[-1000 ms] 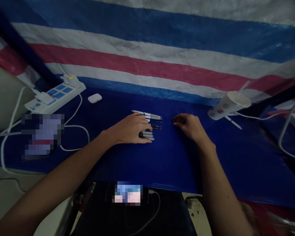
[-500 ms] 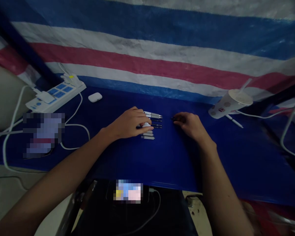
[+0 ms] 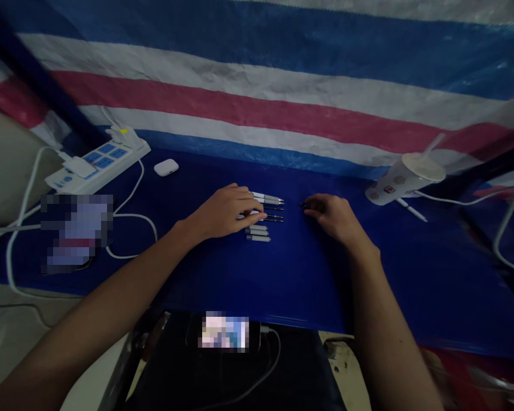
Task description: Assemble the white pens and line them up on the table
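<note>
My left hand (image 3: 228, 211) is over a row of pen parts on the blue table. Its fingers are curled, with the thumb closed along a white pen barrel (image 3: 256, 216), mostly hidden. Beyond the fingertips lie white-and-grey pens (image 3: 269, 199) and thin dark refills (image 3: 274, 218). Nearer me are several short grey grip pieces (image 3: 258, 233), side by side. To the right of the row, my right hand (image 3: 329, 216) rests low over the table, its thumb and fingers pinched on a small dark piece (image 3: 303, 205) whose kind I cannot make out.
A power strip (image 3: 100, 162), white cables and a blurred-out phone (image 3: 77, 234) lie left, near a white earbud case (image 3: 166, 167). At right stands a paper cup (image 3: 394, 180) with a straw, beside a white pen (image 3: 412, 210). A lit screen (image 3: 225, 332) is on my lap.
My left thumb and fingers have shifted slightly over the white barrel, and more of the grey grip pieces shows. My right hand keeps its pinch almost in place. The lap screen's picture differs.
</note>
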Available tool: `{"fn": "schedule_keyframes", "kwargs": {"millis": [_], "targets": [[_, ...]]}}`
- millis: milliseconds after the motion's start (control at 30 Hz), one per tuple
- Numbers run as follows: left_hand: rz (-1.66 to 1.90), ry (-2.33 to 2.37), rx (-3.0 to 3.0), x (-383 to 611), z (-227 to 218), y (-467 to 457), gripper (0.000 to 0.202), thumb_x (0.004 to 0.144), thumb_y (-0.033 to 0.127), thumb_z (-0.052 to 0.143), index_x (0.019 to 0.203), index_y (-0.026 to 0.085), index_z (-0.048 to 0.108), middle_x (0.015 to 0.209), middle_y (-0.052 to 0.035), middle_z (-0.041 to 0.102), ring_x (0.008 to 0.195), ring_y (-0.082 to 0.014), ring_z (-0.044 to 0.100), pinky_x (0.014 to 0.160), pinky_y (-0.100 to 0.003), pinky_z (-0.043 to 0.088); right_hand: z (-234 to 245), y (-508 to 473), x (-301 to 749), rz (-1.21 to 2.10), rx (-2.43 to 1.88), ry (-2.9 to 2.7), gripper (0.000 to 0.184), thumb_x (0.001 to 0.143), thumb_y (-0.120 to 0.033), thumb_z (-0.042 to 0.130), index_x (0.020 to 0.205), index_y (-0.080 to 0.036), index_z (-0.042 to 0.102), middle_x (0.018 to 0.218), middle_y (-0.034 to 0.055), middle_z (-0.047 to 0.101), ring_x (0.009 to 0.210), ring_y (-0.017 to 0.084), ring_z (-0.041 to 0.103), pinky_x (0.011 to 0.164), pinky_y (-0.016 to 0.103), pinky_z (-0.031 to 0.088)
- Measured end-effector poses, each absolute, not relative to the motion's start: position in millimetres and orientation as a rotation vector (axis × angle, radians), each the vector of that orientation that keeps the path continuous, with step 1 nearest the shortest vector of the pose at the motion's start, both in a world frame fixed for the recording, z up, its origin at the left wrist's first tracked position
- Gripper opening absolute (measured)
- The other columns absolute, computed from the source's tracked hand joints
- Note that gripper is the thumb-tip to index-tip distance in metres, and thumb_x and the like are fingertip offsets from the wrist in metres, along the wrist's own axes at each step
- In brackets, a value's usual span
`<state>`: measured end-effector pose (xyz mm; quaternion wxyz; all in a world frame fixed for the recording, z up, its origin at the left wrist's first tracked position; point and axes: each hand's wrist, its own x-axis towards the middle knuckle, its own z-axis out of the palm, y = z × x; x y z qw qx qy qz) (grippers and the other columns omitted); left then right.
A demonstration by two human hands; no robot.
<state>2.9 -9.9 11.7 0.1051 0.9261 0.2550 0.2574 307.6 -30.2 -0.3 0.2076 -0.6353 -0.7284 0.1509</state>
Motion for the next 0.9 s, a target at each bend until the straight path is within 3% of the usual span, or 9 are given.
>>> {"fn": "schedule_keyframes", "kwargs": {"millis": [167, 367, 500, 900], "targets": [[0.785, 0.762, 2.738, 2.8, 13.2, -10.9, 0.029, 0.101, 0.040, 0.050, 0.087, 0.021, 0.066, 0.081, 0.0004, 0.067, 0.077, -0.0135, 0.059, 0.077, -0.032, 0.039, 0.7, -30.7, 307.4, 0.422, -1.787, -2.027, 0.026, 0.083, -0.018, 0.067, 0.109, -0.019, 0.072, 0.086, 0.0032, 0.072, 0.075, 0.017, 0.065, 0.071, 0.030, 0.048], [0.858, 0.799, 2.773, 1.3, 15.4, -10.8, 0.045, 0.099, 0.037, 0.054, 0.061, 0.018, 0.037, 0.060, 0.0031, 0.047, 0.061, -0.0112, 0.043, 0.069, -0.031, 0.036, 2.1, -31.8, 306.3, 0.430, -1.785, -2.010, 0.026, 0.082, -0.017, 0.068, 0.108, -0.019, 0.071, 0.084, 0.0026, 0.071, 0.074, 0.016, 0.065, 0.068, 0.028, 0.048], [0.885, 0.837, 2.755, -0.1, 12.3, -7.7, 0.048, 0.101, 0.031, 0.049, 0.059, 0.017, 0.030, 0.058, 0.0034, 0.041, 0.059, -0.0106, 0.040, 0.069, -0.031, 0.035, 2.3, -32.4, 307.7, 0.447, -1.770, -1.994, 0.028, 0.081, -0.016, 0.068, 0.108, -0.019, 0.071, 0.083, 0.0023, 0.072, 0.074, 0.016, 0.065, 0.068, 0.028, 0.048], [0.872, 0.856, 2.580, -4.1, 7.5, -2.2, 0.045, 0.103, 0.036, 0.045, 0.064, 0.018, 0.030, 0.061, 0.0044, 0.038, 0.059, -0.0108, 0.038, 0.069, -0.032, 0.033, 3.0, -32.0, 311.1, 0.418, -1.798, -1.990, 0.035, 0.080, -0.009, 0.064, 0.114, -0.018, 0.069, 0.084, 0.0028, 0.072, 0.075, 0.017, 0.066, 0.072, 0.029, 0.048]]}}
